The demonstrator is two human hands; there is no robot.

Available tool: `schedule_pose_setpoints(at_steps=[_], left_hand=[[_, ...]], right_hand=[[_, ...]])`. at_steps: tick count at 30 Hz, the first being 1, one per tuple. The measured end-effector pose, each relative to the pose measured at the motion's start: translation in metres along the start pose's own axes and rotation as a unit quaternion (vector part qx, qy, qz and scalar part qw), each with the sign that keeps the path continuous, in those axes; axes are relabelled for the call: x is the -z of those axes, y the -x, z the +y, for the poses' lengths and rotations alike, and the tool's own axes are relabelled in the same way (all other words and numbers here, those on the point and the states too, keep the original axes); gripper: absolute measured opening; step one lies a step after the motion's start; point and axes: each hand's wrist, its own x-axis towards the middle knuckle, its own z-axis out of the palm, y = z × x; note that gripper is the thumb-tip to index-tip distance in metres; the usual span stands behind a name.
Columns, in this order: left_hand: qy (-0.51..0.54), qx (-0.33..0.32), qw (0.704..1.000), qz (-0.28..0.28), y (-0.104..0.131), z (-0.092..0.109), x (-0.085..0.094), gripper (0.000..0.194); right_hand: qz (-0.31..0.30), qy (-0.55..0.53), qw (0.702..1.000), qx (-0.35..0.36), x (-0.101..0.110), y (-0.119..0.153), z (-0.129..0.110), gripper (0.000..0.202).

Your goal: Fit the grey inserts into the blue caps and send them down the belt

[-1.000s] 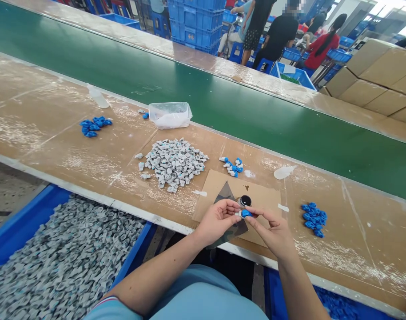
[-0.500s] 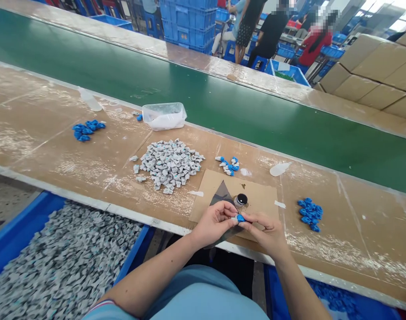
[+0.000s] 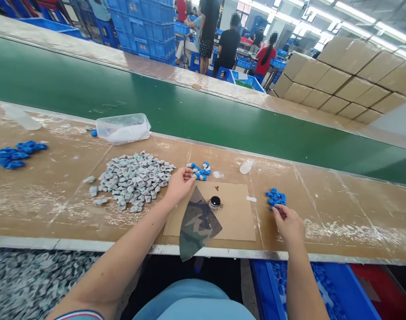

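Observation:
My left hand (image 3: pixel 179 184) is at the small group of blue-and-white pieces (image 3: pixel 203 171), fingers closed together; what they hold, if anything, is too small to name. My right hand (image 3: pixel 288 222) pinches at the near edge of the blue pieces (image 3: pixel 276 197) on the right, its fingertips on a blue piece. Between my hands a round jar with black contents (image 3: pixel 215 202) stands on a flat cardboard sheet (image 3: pixel 238 222). A camouflage cloth (image 3: pixel 198 222) lies partly over that sheet and hangs past the table edge. The pile of grey pieces (image 3: pixel 136 180) is left of my left hand.
A clear plastic tub (image 3: pixel 123 129) stands by the green belt (image 3: pixel 189 113). More blue pieces (image 3: pixel 14 154) lie far left. Blue bins of grey pieces (image 3: pixel 33 284) and blue pieces (image 3: pixel 309 284) are below the table edge. Cartons (image 3: pixel 343 80) and people are beyond the belt.
My hands have moved apart from over the cloth, the left to the blue-and-white pieces, the right to the blue pieces. The piece between them is gone from there. The view has shifted right.

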Motion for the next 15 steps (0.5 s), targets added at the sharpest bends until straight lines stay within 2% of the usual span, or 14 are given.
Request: schedule_pose_setpoints(at_steps=[3, 5, 9, 12, 14, 15], left_hand=[[-0.01, -0.033, 0.999, 0.003, 0.002, 0.0, 0.0, 0.022], [-0.055, -0.065, 0.996, 0.007, 0.009, -0.003, 0.006, 0.025], [-0.189, -0.1, 0.975, 0.055, 0.029, -0.013, 0.033, 0.028], [-0.296, -0.114, 0.943, 0.1, 0.041, -0.017, 0.057, 0.024], [-0.348, -0.121, 0.924, 0.104, 0.044, -0.019, 0.067, 0.021], [-0.371, -0.127, 0.915, 0.096, 0.044, -0.019, 0.069, 0.019]], right_hand=[[-0.023, 0.014, 1.0, -0.017, -0.003, -0.002, 0.002, 0.049], [-0.047, 0.041, 0.997, -0.038, -0.004, -0.005, 0.002, 0.042], [-0.109, 0.104, 0.986, -0.077, -0.005, -0.018, 0.005, 0.025], [-0.129, 0.124, 0.979, -0.103, -0.002, -0.025, 0.005, 0.02], [-0.131, 0.125, 0.978, -0.107, 0.001, -0.025, 0.005, 0.02], [-0.124, 0.125, 0.981, -0.085, 0.002, -0.024, 0.005, 0.021]])
